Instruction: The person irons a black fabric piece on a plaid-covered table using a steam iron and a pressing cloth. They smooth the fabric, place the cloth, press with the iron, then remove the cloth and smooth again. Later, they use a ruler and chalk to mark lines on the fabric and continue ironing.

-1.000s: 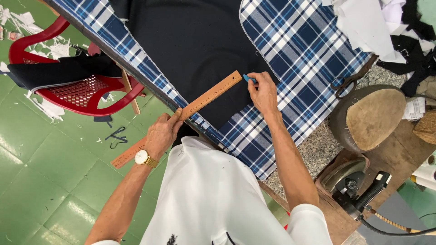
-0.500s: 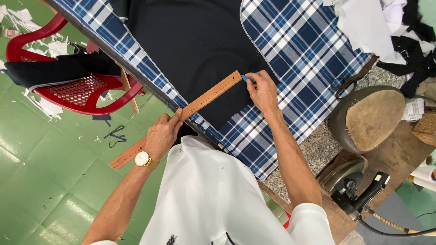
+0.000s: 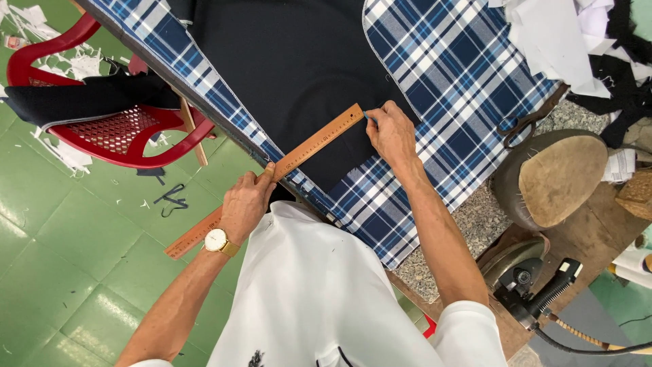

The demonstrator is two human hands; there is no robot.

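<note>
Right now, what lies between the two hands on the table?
In the head view, the wooden ruler spans from the left hand to the right hand, lying across black cloth on the plaid cover.

We see a long tan-orange wooden ruler (image 3: 272, 177) lying across a plain black piece of cloth (image 3: 299, 75), which rests on a blue, navy and white plaid table cover (image 3: 468, 88). At ten o'clock stands a red plastic chair with a perforated seat (image 3: 109, 132) on a green tiled floor (image 3: 61, 272). Our white shirt (image 3: 305, 299) fills six o'clock, and a gold wristwatch with a white dial (image 3: 217, 240) sits at eight o'clock.
</note>
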